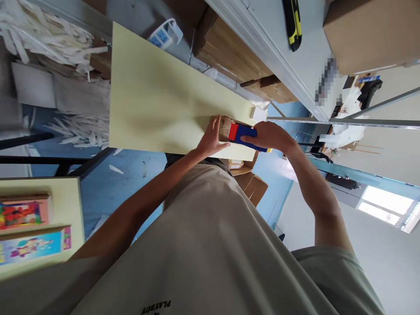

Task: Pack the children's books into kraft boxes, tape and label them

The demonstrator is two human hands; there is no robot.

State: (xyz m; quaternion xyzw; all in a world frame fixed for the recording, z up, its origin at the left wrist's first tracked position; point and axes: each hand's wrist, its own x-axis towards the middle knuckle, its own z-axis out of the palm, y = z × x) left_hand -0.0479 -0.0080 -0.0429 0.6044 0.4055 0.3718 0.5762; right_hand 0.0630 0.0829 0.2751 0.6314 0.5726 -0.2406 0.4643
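A small brown cardboard box [225,127] lies near the right end of a pale yellow tabletop [157,96]. My left hand [211,139] grips its left end, with thumb and fingers spread along opposite sides. My right hand [267,134] is closed round a flat blue item with a red end [246,134], perhaps a small carton. The red end overlaps the cardboard box; I cannot tell whether it is inside or on top. A small white block [259,113] sits just beyond my right hand.
A white power strip [166,35] lies behind the table. A yellow-black utility knife [293,24] and a large carton [374,35] are on a shelf at upper right. Colourful boxes [34,247] lie on another table at lower left. Paper strips [82,129] litter the floor.
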